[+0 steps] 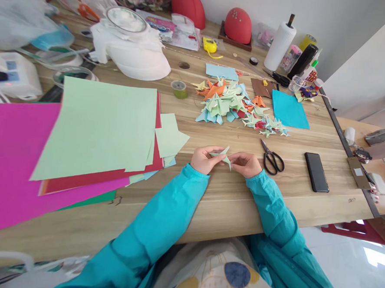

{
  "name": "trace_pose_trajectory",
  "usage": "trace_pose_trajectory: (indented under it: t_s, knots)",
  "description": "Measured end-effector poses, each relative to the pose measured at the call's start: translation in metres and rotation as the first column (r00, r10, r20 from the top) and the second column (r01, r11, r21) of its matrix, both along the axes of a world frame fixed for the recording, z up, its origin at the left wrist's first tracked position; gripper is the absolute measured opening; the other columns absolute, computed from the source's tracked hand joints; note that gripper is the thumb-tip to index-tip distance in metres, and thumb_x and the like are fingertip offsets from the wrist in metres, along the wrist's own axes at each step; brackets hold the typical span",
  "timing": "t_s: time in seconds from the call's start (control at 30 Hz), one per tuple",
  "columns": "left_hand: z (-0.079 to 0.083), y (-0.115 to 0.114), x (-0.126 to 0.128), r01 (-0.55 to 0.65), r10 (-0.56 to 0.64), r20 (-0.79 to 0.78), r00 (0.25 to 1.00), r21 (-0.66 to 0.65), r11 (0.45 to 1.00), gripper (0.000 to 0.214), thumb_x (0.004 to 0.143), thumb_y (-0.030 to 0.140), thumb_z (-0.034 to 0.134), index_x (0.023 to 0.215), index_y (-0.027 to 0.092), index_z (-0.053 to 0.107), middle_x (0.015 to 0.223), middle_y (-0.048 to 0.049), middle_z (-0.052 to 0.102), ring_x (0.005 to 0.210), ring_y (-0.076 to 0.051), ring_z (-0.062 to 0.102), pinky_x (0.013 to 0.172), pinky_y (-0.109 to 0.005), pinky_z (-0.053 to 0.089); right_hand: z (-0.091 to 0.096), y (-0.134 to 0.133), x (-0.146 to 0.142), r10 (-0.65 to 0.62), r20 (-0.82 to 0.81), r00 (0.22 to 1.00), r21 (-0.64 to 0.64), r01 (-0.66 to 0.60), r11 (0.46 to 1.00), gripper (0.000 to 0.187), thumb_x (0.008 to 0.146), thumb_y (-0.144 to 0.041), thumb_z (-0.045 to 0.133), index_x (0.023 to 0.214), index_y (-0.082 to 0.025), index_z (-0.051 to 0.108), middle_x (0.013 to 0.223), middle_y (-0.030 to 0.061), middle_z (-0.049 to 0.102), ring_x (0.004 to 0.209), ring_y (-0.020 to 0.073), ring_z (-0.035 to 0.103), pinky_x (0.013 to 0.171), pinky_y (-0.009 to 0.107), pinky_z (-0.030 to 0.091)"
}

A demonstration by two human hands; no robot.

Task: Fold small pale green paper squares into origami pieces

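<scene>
Both my hands rest on the wooden table (228, 202) and pinch one small pale green folded paper piece (223, 155) between them. My left hand (203, 159) grips its left side with curled fingers. My right hand (247, 164) grips its right side, fingers closed. Beyond the hands lies a pile of folded paper cranes (234, 105) in green, blue, orange and red.
Black scissors (271, 159) and a black phone (316, 171) lie right of my hands. A stack of large coloured paper sheets (81, 141) covers the left. A teal sheet (289, 108), a green thread spool (179, 89), a white paper roll (279, 45) and clutter stand at the back.
</scene>
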State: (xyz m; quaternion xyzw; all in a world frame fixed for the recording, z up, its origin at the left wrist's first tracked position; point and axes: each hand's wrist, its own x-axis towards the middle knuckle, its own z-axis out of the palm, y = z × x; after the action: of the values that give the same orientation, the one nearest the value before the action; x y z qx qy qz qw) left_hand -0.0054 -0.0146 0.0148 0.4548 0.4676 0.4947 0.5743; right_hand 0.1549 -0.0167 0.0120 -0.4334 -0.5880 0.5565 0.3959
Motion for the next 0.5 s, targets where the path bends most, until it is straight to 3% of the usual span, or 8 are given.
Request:
trace_pose_trajectory:
  t_s: [0.27,0.4,0.5]
  knots:
    - [-0.001,0.003,-0.002,-0.001,0.001,-0.001,1.000,-0.027,1.000,0.048,0.050,0.039,0.076,0.087,0.009,0.067,0.081,-0.0107,0.069,0.056,-0.018,0.064,0.055,-0.032,0.056,0.007,0.000,0.006,0.078,-0.061,0.995,-0.100,-0.084,0.991,0.033,0.055,-0.033,0.073,0.081,-0.015,0.063,0.067,0.0013,0.064,0.059,0.0109,0.058,0.057,0.025,0.047]
    - [0.001,0.002,-0.001,-0.010,0.010,-0.034,0.999,0.011,1.000,0.045,0.052,0.039,0.075,0.085,0.009,0.068,0.079,-0.0099,0.070,0.060,-0.019,0.065,0.057,-0.031,0.056,0.006,-0.002,0.000,-0.014,-0.014,1.000,-0.098,0.013,0.995,0.029,0.059,-0.038,0.070,0.072,-0.014,0.060,0.059,0.0001,0.061,0.050,0.0094,0.054,0.051,0.023,0.044]
    - [0.001,0.001,-0.001,0.016,-0.015,-0.040,0.999,0.004,1.000,0.044,0.052,0.039,0.075,0.085,0.009,0.068,0.077,-0.0093,0.070,0.060,-0.019,0.065,0.058,-0.031,0.056,0.002,-0.004,-0.005,-0.035,0.057,0.998,-0.022,0.036,0.999,0.030,0.062,-0.042,0.067,0.065,-0.014,0.057,0.051,-0.0009,0.057,0.043,0.0080,0.049,0.045,0.022,0.040]
